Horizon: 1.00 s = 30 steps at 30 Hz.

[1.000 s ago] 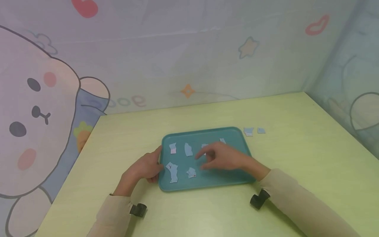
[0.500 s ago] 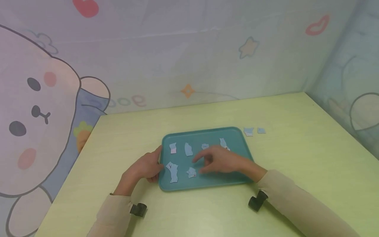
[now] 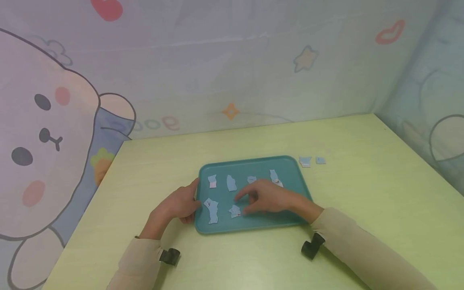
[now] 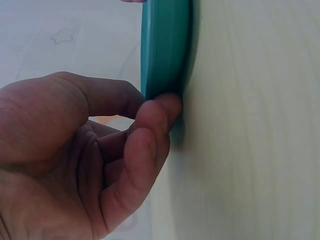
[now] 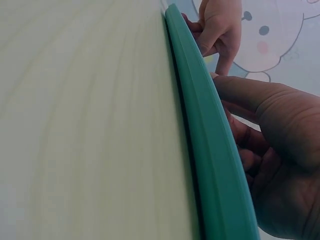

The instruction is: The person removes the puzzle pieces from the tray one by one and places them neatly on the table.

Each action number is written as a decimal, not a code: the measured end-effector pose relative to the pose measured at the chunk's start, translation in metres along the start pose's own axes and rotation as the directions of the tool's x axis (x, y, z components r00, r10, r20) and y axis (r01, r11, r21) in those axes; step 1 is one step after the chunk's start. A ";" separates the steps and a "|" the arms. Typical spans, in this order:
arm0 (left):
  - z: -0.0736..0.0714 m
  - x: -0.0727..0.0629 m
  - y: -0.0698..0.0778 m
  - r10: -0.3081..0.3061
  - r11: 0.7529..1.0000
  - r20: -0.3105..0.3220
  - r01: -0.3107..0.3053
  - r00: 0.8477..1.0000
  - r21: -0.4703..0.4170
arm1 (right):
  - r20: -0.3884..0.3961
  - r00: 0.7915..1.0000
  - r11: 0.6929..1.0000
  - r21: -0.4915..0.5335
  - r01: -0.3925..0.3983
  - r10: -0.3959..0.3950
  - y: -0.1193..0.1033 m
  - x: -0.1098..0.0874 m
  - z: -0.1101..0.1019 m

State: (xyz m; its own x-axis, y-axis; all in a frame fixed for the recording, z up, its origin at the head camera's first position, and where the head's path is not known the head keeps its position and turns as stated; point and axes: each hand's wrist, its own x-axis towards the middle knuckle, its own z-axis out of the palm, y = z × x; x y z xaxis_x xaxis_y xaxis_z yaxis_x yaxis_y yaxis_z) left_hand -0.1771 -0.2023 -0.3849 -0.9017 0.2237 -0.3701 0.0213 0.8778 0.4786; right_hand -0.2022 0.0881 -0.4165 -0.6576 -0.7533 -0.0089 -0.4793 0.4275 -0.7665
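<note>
A teal tray (image 3: pixel 295 175) lies on the table with torn scraps of printed paper in two rows. My left hand (image 3: pixel 181 203) grips its left edge, the thumb over the rim and fingers low against the side, as the left wrist view also shows. Over the tray's middle hovers my right hand (image 3: pixel 268 196), index finger and thumb apart, the other fingers curled in. Its thumb tip is right beside a small scrap (image 3: pixel 235 211) in the front row. Left of that lies a longer scrap (image 3: pixel 212 211). The right wrist view hides the right fingertips behind the tray's rim.
In the back row are a pink-edged scrap (image 3: pixel 212 181), a curved scrap (image 3: pixel 231 183), a partly covered scrap (image 3: pixel 251 179) and a long one (image 3: pixel 275 177). Two more, a larger scrap (image 3: pixel 305 161) and a smaller scrap (image 3: pixel 320 160), lie on the table beyond the tray's right corner.
My right hand has shifted slightly left and toward me, uncovering more of the long back-row scrap. The left hand keeps its grip on the tray, and the scraps stay in place.
</note>
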 end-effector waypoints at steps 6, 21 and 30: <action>-0.001 -0.002 0.000 0.007 1.000 -0.001 -0.007 1.000 0.003 | -0.008 1.000 0.999 -0.043 -0.012 0.012 -0.003 0.002 0.004; -0.001 -0.008 -0.002 0.027 1.000 0.004 -0.027 1.000 0.002 | 0.004 1.000 0.996 -0.088 0.006 -0.005 -0.007 0.002 0.011; -0.001 -0.011 -0.002 0.026 1.000 0.008 -0.026 1.000 0.012 | 0.009 1.000 0.990 -0.140 0.013 -0.012 -0.011 0.001 0.013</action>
State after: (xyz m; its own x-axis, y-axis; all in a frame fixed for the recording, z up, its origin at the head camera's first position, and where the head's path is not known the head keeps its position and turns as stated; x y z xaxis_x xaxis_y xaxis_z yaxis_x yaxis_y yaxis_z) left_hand -0.1679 -0.2072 -0.3809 -0.8975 0.2500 -0.3633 0.0502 0.8764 0.4790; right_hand -0.1897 0.0760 -0.4168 -0.6464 -0.7630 -0.0054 -0.5645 0.4830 -0.6693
